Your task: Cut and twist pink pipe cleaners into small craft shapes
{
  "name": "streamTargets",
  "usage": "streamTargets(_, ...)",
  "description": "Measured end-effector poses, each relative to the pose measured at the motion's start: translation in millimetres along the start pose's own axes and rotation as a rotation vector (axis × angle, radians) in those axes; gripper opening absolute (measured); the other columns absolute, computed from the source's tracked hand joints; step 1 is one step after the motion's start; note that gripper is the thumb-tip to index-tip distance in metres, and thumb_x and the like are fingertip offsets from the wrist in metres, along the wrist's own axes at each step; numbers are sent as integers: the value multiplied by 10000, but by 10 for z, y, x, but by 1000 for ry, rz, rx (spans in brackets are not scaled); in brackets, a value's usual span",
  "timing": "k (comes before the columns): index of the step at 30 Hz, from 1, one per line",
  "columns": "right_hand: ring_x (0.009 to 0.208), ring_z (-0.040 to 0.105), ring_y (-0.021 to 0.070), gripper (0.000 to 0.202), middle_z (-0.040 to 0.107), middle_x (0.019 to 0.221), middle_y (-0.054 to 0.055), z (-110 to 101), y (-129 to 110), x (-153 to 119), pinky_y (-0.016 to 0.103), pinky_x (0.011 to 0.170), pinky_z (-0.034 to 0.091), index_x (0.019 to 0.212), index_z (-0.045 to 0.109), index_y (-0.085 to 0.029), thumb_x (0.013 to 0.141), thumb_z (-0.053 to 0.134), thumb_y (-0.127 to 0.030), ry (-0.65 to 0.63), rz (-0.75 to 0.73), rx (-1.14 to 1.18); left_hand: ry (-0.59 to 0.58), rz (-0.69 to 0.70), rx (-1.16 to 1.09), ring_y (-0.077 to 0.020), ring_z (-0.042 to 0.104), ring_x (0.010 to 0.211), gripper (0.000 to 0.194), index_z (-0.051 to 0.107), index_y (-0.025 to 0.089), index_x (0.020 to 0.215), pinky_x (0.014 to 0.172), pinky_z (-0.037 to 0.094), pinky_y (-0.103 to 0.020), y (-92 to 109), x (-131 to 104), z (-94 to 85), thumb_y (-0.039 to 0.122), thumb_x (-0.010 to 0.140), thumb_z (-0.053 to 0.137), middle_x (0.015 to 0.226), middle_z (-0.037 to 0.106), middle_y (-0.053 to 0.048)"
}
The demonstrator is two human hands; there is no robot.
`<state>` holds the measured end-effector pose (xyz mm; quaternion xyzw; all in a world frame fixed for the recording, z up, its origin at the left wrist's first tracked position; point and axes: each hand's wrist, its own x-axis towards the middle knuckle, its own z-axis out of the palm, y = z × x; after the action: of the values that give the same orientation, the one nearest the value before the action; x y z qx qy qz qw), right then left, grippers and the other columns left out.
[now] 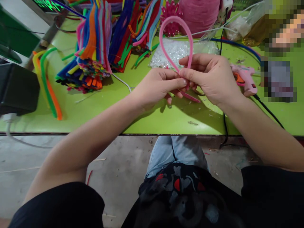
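Pink fuzzy stem (pixel 191 44) looped before bead bag (pixel 177 49)
Left hand (pixel 161 83) and right hand (pixel 211 76) apparently pinch its partly hidden crossing

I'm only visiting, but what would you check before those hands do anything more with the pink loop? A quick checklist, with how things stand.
1. Left hand has a grip: ok, it pinches the pink pipe cleaner.
2. Right hand has a grip: ok, its fingers close beside the left's.
3. Loop holds its shape: ok, rounded at the top, narrowing toward the fingers.
4. Both ends free: cannot tell, one sticks out below; fingers hide the other.
5. Glue gun cool: cannot tell by looking.
6. More pipe cleaners on hand: ok, bundled leftward.
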<state>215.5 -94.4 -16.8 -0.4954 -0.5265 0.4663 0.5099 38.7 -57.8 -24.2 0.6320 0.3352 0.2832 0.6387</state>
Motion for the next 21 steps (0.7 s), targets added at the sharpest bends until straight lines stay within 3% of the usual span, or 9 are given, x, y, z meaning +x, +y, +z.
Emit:
streamTargets(5, 536, 591, 84, 193, 673, 631, -34, -39, -15, 21, 207, 489, 499, 875, 830, -189, 770, 952, -294, -82, 113, -97, -91, -26, 30, -131, 740, 605, 111, 733, 140, 823, 424, 463, -149, 19, -24, 32, 120, 928, 701, 741, 758, -29)
streamTargets(9, 538, 599, 75, 87, 706, 660, -26, -23, 9, 20, 213, 535, 541, 788, 832, -213, 793, 902, -163, -8, 4, -22, -51, -12, 5, -106, 678, 550, 123, 732, 137, 800, 427, 465, -162, 12, -8, 20, 149, 920, 757, 657, 703, -19)
streamTargets(15, 538, 607, 101, 197, 702, 663, -33, -64, 119, 80, 249, 556, 550, 788, 804, -261, 727, 965, -356, 49, -69, 86, -10, -2, 41, -85, 611, 514, 154, 758, 146, 771, 427, 414, -172, -7, -12, -24, 210, 892, 831, 565, 603, 9)
streamTargets(21, 561, 611, 123, 267, 706, 679, -31, -44, 107, 52, 276, 556, 528, 806, 779, -250, 717, 981, -399, 82, -104, 78, 61, 39, 139, -89, 540, 493, 186, 766, 174, 742, 444, 394, -236, 43, -74, 13, 221, 921, 784, 578, 633, -3)
